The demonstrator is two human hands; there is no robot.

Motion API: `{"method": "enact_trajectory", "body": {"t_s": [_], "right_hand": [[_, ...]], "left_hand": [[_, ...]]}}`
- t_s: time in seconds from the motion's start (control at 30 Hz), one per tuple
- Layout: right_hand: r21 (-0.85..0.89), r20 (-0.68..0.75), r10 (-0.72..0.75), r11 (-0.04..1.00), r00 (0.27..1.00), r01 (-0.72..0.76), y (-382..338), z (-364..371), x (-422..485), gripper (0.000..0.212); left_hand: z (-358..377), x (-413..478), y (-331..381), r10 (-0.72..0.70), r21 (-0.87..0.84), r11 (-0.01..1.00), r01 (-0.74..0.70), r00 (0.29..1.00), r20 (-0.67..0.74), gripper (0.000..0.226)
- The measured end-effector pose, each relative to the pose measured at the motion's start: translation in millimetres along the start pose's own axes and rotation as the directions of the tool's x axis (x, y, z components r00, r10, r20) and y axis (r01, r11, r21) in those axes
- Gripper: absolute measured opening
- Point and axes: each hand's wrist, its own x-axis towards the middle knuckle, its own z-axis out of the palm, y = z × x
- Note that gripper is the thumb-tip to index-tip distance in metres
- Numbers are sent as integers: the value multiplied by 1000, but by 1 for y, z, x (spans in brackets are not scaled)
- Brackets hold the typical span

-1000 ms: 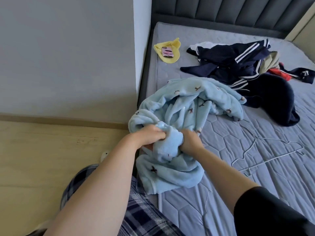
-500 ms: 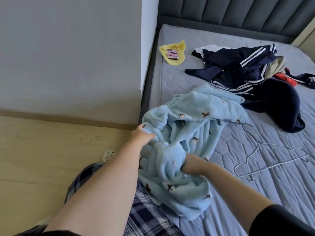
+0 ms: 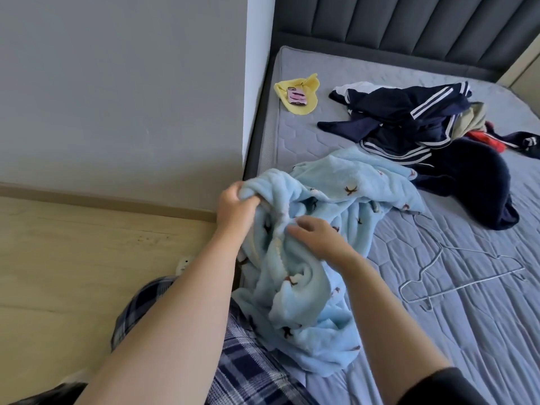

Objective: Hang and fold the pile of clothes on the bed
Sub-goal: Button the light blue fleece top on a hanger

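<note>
A light blue fleece garment with small dark prints lies bunched at the near left edge of the grey bed, partly hanging over it. My left hand grips its upper left edge in a closed fist. My right hand rests on the middle of the fabric with fingers pinching a fold. Behind it sits a pile of dark navy clothes with white stripes, plus beige and red pieces. A wire hanger lies on the mattress to the right.
A yellow cloth with a pink phone on it lies near the bed's far left corner. A grey wall stands to the left, with a wooden floor below. My plaid trousers show at the bottom. The padded headboard runs along the back.
My left hand has moved up and left along the fleece edge. My right hand has come out of the bunched fabric and now lies on top, spreading the garment wider.
</note>
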Motion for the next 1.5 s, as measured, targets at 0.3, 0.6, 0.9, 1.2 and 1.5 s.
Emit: {"method": "enact_trajectory", "body": {"t_s": [0.3,0.6,0.9,1.2,1.5], "right_hand": [[217,-258,-166,950,952,225,-20,14,-43,5],[260,-475,-87,937,876,233,-33,6,-58,24],[69,-705,-163,953,690,296,-40,15,-64,29],[183,-439,-67,970,896,162,-37,20,-62,22],[198,-363,-25,975,932,103,-28,19,-65,10]], "left_hand": [[-21,-35,18,325,310,894,-325,944,51,76],[-22,-65,21,116,401,850,-343,862,493,42],[-27,-65,18,60,230,958,-171,905,422,11],[-28,-63,21,60,123,983,-136,871,487,29],[-30,-64,17,-14,220,967,-129,835,550,26]]}}
